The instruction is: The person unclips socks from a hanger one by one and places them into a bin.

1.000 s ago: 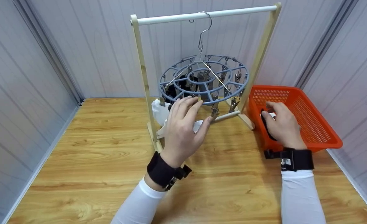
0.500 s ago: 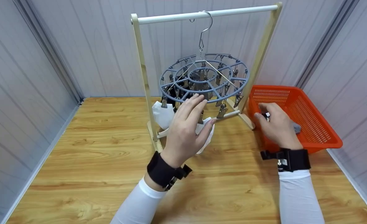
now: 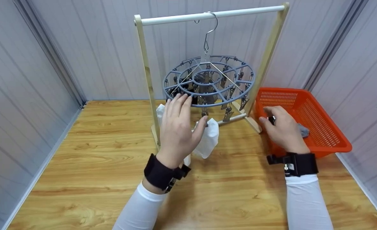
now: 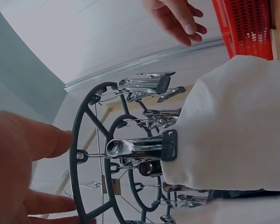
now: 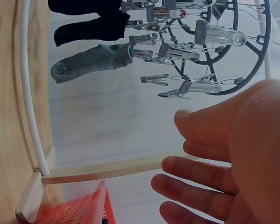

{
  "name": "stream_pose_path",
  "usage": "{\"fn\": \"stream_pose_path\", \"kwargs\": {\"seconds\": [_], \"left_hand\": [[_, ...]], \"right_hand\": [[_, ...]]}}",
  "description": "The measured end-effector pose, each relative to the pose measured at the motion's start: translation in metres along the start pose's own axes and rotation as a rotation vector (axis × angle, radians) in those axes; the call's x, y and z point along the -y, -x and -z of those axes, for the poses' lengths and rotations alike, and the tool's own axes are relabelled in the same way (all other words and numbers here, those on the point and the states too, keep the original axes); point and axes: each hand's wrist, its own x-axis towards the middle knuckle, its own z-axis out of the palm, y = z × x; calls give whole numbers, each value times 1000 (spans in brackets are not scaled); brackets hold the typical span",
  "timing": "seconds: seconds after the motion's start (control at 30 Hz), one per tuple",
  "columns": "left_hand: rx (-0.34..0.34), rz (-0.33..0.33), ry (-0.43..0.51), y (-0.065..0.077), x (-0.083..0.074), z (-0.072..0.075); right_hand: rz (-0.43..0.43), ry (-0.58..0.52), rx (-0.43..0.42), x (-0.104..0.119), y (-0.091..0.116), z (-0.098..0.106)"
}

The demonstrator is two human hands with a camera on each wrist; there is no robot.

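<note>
A blue-grey round clip hanger hangs from a white rail. My left hand is at its near left rim; in the left wrist view the thumb and straight fingers touch the rim. Just beyond, a metal clip holds a white sock. Black socks and a grey sock hang from other clips. My right hand hovers by the left side of the red basket, fingers loosely bent with nothing between them. A grey sock lies in the basket.
A wooden stand with a white rail bears the hanger. Several bare clips dangle at its near right rim. Wall panels enclose the wooden table at the back and sides.
The hanger has turned, bringing the white sock out to the right of my left hand. The left hand has moved left. My right hand has shifted slightly left; less black shows beside its thumb.
</note>
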Motion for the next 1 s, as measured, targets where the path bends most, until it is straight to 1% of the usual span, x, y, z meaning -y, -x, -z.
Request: {"fn": "stream_pose_path", "kwargs": {"seconds": [0.1, 0.23, 0.37, 0.47, 0.53, 0.63, 0.77, 0.93, 1.0], "left_hand": [[16, -4, 1, 0, -2, 0], [6, -33, 15, 0, -3, -3], [-1, -61, 43, 1, -4, -3], [3, -76, 64, 1, -6, -3], [8, -83, 74, 1, -6, -3], [18, -92, 88, 1, -7, -3], [30, -102, 112, 1, -8, -4], [41, -118, 140, 2, -9, -5], [47, -127, 147, 3, -10, -5]], "right_hand": [[-6, -1, 6, 0, 0, -1], [-13, 7, 18, 1, 0, -3], [8, 5, 22, 3, -1, -5], [23, -26, 40, 6, -2, -8], [26, -63, 67, 8, -3, -11], [34, -147, 125, 12, -3, -15], [78, -237, 218, 17, -4, -22], [137, -289, 318, 22, -5, -33], [147, -303, 352, 24, -5, -38]]}}
